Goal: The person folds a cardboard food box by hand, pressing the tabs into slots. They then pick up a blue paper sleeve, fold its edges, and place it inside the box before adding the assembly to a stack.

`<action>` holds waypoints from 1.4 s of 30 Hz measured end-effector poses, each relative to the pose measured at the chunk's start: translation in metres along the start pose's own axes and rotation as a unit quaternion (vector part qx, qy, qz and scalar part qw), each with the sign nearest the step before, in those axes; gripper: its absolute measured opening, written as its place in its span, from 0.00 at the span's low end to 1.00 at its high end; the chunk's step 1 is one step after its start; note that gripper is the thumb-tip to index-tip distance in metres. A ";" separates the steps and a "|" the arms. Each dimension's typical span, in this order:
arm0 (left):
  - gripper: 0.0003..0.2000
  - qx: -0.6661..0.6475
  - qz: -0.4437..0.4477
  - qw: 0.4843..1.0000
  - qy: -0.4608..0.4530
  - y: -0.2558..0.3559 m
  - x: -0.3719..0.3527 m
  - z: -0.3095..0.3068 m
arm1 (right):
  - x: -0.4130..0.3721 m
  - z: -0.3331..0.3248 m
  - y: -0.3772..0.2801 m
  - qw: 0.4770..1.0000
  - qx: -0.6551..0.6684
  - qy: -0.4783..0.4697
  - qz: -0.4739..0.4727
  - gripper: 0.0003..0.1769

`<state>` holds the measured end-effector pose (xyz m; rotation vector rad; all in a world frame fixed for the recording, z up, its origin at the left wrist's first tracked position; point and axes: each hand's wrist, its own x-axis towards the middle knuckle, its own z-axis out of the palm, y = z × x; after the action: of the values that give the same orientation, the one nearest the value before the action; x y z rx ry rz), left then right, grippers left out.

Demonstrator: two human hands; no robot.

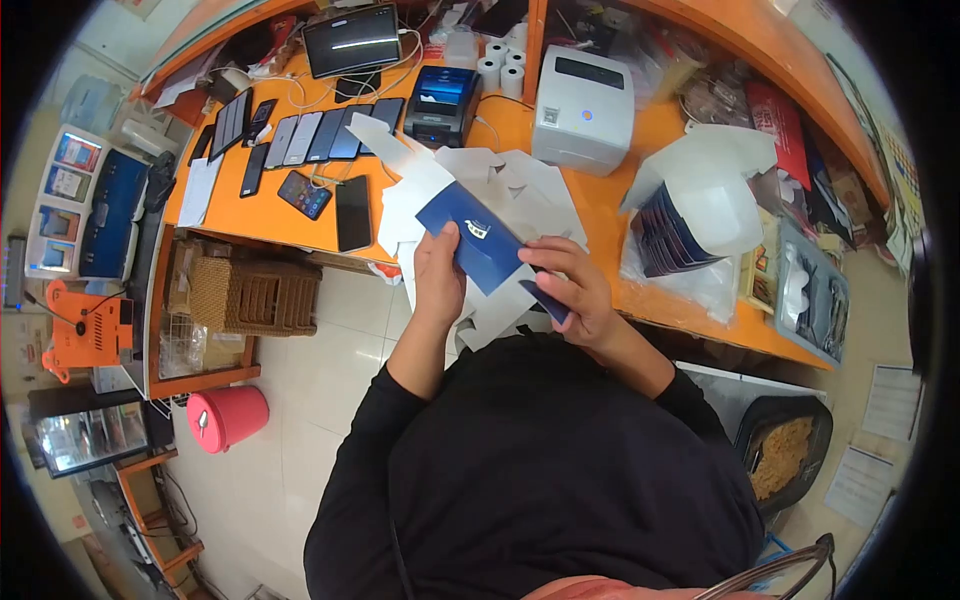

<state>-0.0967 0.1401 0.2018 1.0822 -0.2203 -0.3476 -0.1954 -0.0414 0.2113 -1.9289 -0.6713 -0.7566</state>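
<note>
A blue-and-white cardboard box [477,240], partly folded with white flaps sticking out, is held in front of my chest. My left hand [438,275] grips its left side, thumb on the blue face near a small white logo. My right hand [575,285] has its fingers bent around the right end, by a dark blue flap. Behind it, flat white cardboard blanks [540,190] lie on the orange table [590,200]. To the right stands a stack of nested blue-and-white cartons [670,225] on clear plastic.
Several phones [325,135] lie at the table's left, below a tablet [352,42]. A black printer [440,105], paper rolls [500,70] and a white label printer [583,108] stand at the back. A grey cutlery tray [808,290] is far right; a pink bin [228,418] stands on the floor.
</note>
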 end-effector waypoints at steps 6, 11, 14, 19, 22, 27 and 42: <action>0.11 0.081 0.037 0.995 -0.041 0.004 -0.009 -0.002 | 0.035 -0.010 -0.022 0.983 -0.176 -0.044 -0.020 0.21; 0.16 0.167 -0.005 0.984 -0.055 0.021 -0.028 0.027 | 0.037 0.003 -0.020 0.972 -0.221 -0.001 0.083 0.20; 0.18 0.159 0.002 0.982 -0.106 0.005 -0.028 0.020 | 0.032 0.012 -0.016 0.966 -0.228 0.012 0.120 0.23; 0.16 0.238 0.079 0.964 -0.093 0.001 -0.026 0.019 | 0.015 0.016 -0.013 0.979 -0.121 0.018 0.163 0.27; 0.13 0.377 0.062 0.916 -0.127 0.017 -0.022 0.009 | -0.007 0.022 0.015 0.935 0.110 0.077 0.329 0.29; 0.12 0.498 0.030 0.851 -0.166 -0.017 -0.033 -0.016 | -0.023 0.024 0.064 0.917 0.147 0.066 0.364 0.29; 0.11 0.389 -0.020 0.902 -0.189 -0.016 -0.037 -0.018 | 0.028 -0.002 0.010 0.967 -0.183 -0.166 0.065 0.04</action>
<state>-0.1275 0.1624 0.1787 1.8068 -0.7275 -0.5272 -0.1701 -0.0431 0.2266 -2.4487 -0.6271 -0.5025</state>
